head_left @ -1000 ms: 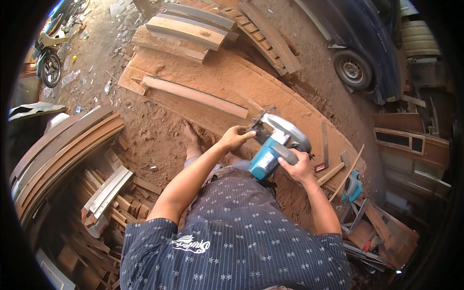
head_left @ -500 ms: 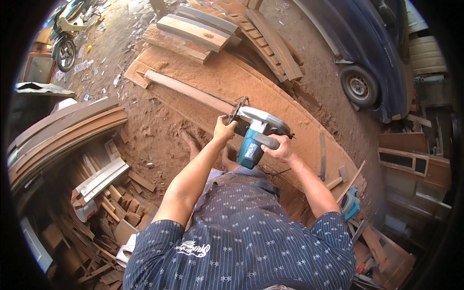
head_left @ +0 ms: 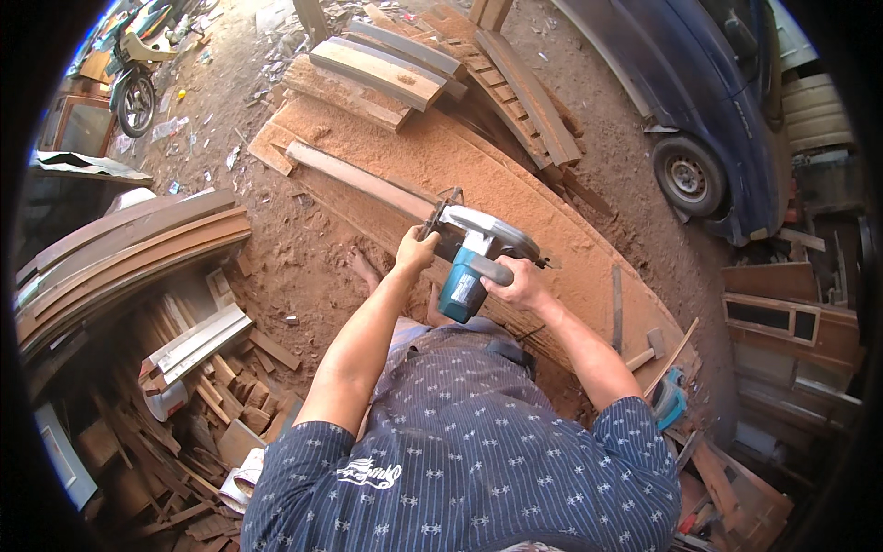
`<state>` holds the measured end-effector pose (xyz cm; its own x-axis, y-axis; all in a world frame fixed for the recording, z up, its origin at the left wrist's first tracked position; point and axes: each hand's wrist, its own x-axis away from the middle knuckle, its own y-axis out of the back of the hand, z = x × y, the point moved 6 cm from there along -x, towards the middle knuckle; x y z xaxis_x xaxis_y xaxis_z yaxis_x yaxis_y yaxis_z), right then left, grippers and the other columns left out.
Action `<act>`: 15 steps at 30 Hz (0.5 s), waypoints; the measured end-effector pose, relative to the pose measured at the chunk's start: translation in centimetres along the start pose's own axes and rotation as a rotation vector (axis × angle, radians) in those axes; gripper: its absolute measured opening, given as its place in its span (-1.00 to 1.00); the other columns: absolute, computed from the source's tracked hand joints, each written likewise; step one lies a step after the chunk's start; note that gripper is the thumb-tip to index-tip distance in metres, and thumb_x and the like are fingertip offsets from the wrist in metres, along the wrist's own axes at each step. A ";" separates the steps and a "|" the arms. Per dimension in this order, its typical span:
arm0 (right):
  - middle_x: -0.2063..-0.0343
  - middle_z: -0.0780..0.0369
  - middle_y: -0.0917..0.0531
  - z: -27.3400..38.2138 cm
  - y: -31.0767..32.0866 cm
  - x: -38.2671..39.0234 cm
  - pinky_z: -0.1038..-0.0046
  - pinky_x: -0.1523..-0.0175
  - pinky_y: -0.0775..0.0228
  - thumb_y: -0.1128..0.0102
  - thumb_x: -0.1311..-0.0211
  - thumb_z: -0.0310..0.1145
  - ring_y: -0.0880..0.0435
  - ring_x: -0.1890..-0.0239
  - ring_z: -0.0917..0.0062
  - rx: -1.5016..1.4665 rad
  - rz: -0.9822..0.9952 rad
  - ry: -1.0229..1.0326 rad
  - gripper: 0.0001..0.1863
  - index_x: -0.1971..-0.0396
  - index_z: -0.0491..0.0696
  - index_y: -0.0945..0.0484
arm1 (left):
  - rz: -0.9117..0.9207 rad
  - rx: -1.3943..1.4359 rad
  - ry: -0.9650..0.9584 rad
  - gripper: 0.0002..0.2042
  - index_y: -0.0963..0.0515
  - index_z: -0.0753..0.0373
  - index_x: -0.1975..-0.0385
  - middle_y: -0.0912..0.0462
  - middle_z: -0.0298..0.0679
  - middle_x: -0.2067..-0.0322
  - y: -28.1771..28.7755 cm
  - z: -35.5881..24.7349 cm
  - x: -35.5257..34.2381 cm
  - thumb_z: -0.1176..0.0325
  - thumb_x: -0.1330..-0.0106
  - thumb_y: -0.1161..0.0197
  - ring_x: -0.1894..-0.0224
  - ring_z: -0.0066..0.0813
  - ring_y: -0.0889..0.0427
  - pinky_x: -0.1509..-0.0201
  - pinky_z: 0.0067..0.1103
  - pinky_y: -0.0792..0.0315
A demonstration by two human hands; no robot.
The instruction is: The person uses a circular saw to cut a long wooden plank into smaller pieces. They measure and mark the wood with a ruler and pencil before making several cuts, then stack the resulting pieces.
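Note:
A circular saw with a teal motor housing [head_left: 463, 287] and a silver blade guard rests on a long narrow plank [head_left: 359, 178]. My right hand [head_left: 521, 284] is wrapped round the saw's dark rear handle. At the front of the saw, my left hand [head_left: 418, 250] grips the edge of its base plate, fingers closed. Most of the plank to the left of the saw is bare, while the saw covers its near right part. The blade itself is hidden. Under the plank lies a broad board [head_left: 570, 241] coated with sawdust.
Thick timber pieces [head_left: 377, 72] are stacked at the board's far end. A hammer [head_left: 648, 348] and a second teal power tool [head_left: 670, 400] lie at the right. Piled planks [head_left: 129, 258] stand at the left, and a blue vehicle [head_left: 681, 92] is parked at far right.
The saw and both my hands have shifted a little to the left along the plank. My grip looks the same. The whole view has also moved slightly.

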<state>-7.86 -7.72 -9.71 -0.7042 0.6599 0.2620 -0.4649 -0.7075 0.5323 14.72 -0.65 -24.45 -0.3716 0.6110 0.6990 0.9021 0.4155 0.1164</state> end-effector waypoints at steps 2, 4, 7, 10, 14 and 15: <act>0.41 0.01 -0.73 0.7 0.0 -0.3 0.22 0.18 -0.56 -0.40 -0.08 -0.04 -0.75 0.31 0.15 0.039 -0.039 0.029 -0.58 0.33 -0.14 -0.66 | 0.001 0.015 -0.012 -0.53 -0.46 0.32 -0.14 -0.66 -0.20 0.27 0.4 -0.2 -0.1 0.22 -0.28 -0.30 0.54 -0.53 -0.54 0.52 -0.55 -0.46; 0.41 0.00 -0.73 1.4 -0.3 -0.6 0.21 0.18 -0.56 -0.40 -0.08 -0.05 -0.74 0.31 0.13 0.062 -0.050 0.029 -0.59 0.33 -0.14 -0.66 | -0.012 0.015 -0.020 -0.55 -0.49 0.31 -0.11 -0.65 -0.22 0.30 1.1 -0.4 -0.1 0.22 -0.28 -0.30 0.56 -0.53 -0.53 0.52 -0.55 -0.45; 0.42 0.00 -0.72 2.9 -1.0 -1.8 0.20 0.19 -0.55 -0.40 -0.07 -0.06 -0.74 0.32 0.11 0.054 -0.036 0.017 -0.60 0.33 -0.13 -0.66 | -0.043 0.002 -0.010 -0.55 -0.50 0.29 -0.11 -0.62 -0.24 0.35 2.7 -0.8 -0.6 0.21 -0.28 -0.31 0.56 -0.55 -0.50 0.52 -0.55 -0.44; 0.45 0.00 -0.71 4.0 -2.4 -3.7 0.20 0.19 -0.54 -0.40 -0.07 -0.08 -0.73 0.33 0.10 0.024 -0.052 0.054 -0.62 0.34 -0.13 -0.66 | -0.047 0.011 0.030 -0.53 -0.49 0.27 -0.13 -0.60 -0.26 0.35 4.9 -1.3 -1.3 0.19 -0.27 -0.31 0.56 -0.56 -0.49 0.52 -0.56 -0.43; 0.47 -0.02 -0.69 6.4 -4.1 -6.5 0.19 0.21 -0.53 -0.38 -0.05 -0.11 -0.71 0.36 0.08 0.014 -0.049 0.056 -0.64 0.37 -0.14 -0.65 | -0.053 0.012 0.047 -0.49 -0.47 0.28 -0.17 -0.61 -0.23 0.27 8.4 -2.7 -2.1 0.17 -0.27 -0.30 0.55 -0.55 -0.50 0.49 -0.56 -0.44; 0.48 -0.02 -0.69 7.0 -4.4 -7.1 0.19 0.21 -0.52 -0.38 -0.05 -0.11 -0.71 0.36 0.08 0.002 -0.050 0.053 -0.64 0.38 -0.14 -0.65 | -0.055 -0.003 0.065 -0.48 -0.46 0.28 -0.18 -0.62 -0.22 0.25 9.2 -3.2 -2.2 0.17 -0.26 -0.30 0.54 -0.55 -0.50 0.48 -0.56 -0.45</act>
<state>2.93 -7.56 -8.30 -0.7079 0.6797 0.1920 -0.4987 -0.6735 0.5456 24.57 -0.36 -22.63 -0.4061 0.5423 0.7355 0.8813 0.4453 0.1583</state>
